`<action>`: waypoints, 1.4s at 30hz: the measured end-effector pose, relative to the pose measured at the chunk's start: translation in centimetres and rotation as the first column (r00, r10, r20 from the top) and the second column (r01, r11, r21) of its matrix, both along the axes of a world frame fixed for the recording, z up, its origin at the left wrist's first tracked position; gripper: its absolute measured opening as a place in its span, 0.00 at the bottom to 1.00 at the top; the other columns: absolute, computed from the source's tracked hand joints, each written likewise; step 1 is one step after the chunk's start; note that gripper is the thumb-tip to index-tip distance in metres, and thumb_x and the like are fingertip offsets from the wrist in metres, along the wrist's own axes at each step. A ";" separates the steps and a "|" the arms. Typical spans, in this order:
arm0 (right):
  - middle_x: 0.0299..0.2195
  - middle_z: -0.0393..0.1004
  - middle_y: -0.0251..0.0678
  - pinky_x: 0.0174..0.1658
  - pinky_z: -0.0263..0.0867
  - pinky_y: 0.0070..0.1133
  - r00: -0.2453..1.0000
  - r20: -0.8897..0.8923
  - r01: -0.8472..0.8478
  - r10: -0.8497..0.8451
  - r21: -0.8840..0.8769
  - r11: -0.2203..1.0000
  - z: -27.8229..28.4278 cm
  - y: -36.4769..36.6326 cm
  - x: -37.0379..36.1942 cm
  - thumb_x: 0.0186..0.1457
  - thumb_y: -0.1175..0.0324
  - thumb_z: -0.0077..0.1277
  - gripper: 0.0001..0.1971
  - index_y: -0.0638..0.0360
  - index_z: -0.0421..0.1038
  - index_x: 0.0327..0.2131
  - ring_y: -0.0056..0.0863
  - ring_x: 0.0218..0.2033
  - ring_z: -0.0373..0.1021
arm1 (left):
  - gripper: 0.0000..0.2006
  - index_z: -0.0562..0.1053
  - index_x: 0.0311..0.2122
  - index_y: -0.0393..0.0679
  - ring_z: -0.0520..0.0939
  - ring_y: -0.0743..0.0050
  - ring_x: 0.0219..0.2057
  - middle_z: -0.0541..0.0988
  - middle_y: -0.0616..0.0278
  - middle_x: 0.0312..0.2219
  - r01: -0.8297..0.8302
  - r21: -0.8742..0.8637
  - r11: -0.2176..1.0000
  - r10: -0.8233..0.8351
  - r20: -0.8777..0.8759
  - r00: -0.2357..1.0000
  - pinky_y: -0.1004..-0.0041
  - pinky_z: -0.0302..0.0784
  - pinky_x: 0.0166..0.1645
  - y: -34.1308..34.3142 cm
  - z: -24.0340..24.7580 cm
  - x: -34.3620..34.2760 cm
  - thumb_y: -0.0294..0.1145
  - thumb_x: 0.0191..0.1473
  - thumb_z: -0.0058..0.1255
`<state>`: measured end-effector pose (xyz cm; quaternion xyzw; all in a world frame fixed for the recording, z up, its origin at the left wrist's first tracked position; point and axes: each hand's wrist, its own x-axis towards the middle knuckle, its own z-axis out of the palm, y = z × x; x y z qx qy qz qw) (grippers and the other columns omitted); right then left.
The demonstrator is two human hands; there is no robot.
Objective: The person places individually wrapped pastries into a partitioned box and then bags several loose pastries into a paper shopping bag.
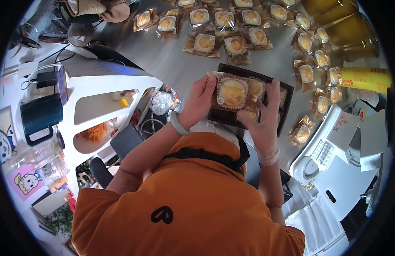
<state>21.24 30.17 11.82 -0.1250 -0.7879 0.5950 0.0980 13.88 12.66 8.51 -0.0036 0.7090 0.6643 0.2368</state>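
My bare left hand [201,94] pinches the left edge of a clear bag with a wrapped pastry [232,94] in it. The pastry is round, pale and yellow, in a white fluted paper cup. My right hand [265,123], in a clear thin glove, has its fingers spread beside the bag's right end; whether a fingertip touches the bag I cannot tell. Below both hands lies a dark brown tray [236,70]. More pastries in paper cups [258,88] show in the tray, partly hidden by the bag and my right hand.
Several wrapped pastries [205,42] lie across the metal table [163,55] beyond the tray and down its right side. A white scale [312,158] with a keypad stands at the right, near a yellow package [364,81]. On the left are a white shelf unit [107,81] and a dark mug [41,117].
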 end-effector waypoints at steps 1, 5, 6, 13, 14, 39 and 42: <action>0.51 0.63 0.45 0.52 0.61 0.26 0.993 0.101 0.080 -0.063 -0.178 0.981 -1.0 0.0 0.6 0.48 0.72 0.58 0.38 0.63 0.50 0.61 0.32 0.51 0.62 | 0.18 0.70 0.38 0.35 0.68 0.90 0.30 0.74 0.72 0.28 0.004 -0.028 1.000 -0.004 0.005 1.000 0.83 0.68 0.36 -0.3 0.3 0.1 0.41 0.66 0.35; 0.37 0.71 0.33 0.40 0.64 0.15 0.961 0.257 0.169 -0.102 -0.253 0.953 -2.0 -0.1 0.6 0.57 0.74 0.50 0.19 0.66 0.64 0.53 0.18 0.36 0.66 | 0.19 0.71 0.35 0.34 0.68 0.89 0.29 0.74 0.73 0.26 -0.038 -0.041 0.998 0.037 -0.030 0.999 0.82 0.68 0.35 -0.6 -0.3 1.2 0.40 0.66 0.34; 0.35 0.71 0.32 0.40 0.64 0.15 0.959 0.256 0.182 -0.119 -0.240 0.954 -2.4 -0.3 0.5 0.57 0.74 0.50 0.18 0.67 0.67 0.51 0.17 0.34 0.65 | 0.18 0.71 0.34 0.34 0.67 0.84 0.26 0.72 0.67 0.23 -0.078 -0.068 0.995 0.072 -0.089 0.993 0.79 0.67 0.33 -0.4 -0.4 1.4 0.39 0.65 0.35; 0.32 0.72 0.30 0.37 0.65 0.16 0.961 0.270 0.110 -0.063 -0.161 0.981 -4.1 -2.2 1.0 0.56 0.77 0.49 0.17 0.68 0.68 0.49 0.16 0.32 0.65 | 0.13 0.70 0.32 0.33 0.72 0.53 0.21 0.73 0.46 0.21 -0.184 -0.237 0.954 0.103 -0.318 0.942 0.67 0.68 0.28 0.0 -0.9 2.5 0.33 0.62 0.41; 0.32 0.72 0.31 0.37 0.66 0.16 0.952 0.302 0.123 -0.057 -0.204 0.971 -4.0 -2.3 1.2 0.56 0.77 0.49 0.17 0.68 0.68 0.49 0.16 0.32 0.66 | 0.13 0.70 0.31 0.33 0.73 0.50 0.22 0.74 0.46 0.21 -0.188 -0.213 0.959 0.123 -0.286 0.950 0.66 0.68 0.28 -0.1 -1.4 2.8 0.33 0.62 0.41; 0.33 0.74 0.49 0.42 0.67 0.32 0.944 0.328 -0.099 -0.018 0.336 0.937 -8.3 -1.5 2.0 0.50 0.78 0.46 0.12 0.65 0.74 0.38 0.47 0.37 0.71 | 0.15 0.68 0.37 0.25 0.72 0.44 0.40 0.71 0.41 0.34 0.375 -0.796 0.475 -0.701 -0.084 0.708 0.58 0.72 0.43 0.6 -1.0 3.2 0.22 0.40 0.49; 0.33 0.73 0.48 0.41 0.66 0.33 0.962 0.273 -0.113 0.008 0.371 0.922 -9.0 -1.3 1.8 0.49 0.79 0.45 0.12 0.64 0.74 0.38 0.47 0.36 0.70 | 0.19 0.66 0.38 0.23 0.71 0.43 0.40 0.70 0.39 0.34 0.455 -0.761 0.462 -0.741 -0.051 0.669 0.58 0.72 0.43 0.9 0.3 2.7 0.23 0.39 0.51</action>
